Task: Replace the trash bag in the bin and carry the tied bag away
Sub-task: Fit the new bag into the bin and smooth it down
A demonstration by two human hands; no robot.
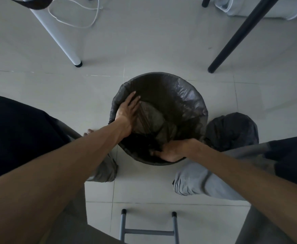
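Bin (pixel 144 160) stands on the tiled floor (pixel 161 50) between the person's knees: round, dark, open-topped. Liner (pixel 193 101), thin grey-black crinkled plastic, drapes inside and folds over the far and right rim; no rubbish visible within. Left hand (pixel 128 113) reaches inside at the left wall, fingers straight and spread flat against the plastic, gripping nothing. Right hand (pixel 172 152) is at the near rim, fingers curled into the liner, holding it against the edge. Full bag (pixel 232 131), same wrinkled dark plastic, bulging and rounded, sits on the floor just right of the bin.
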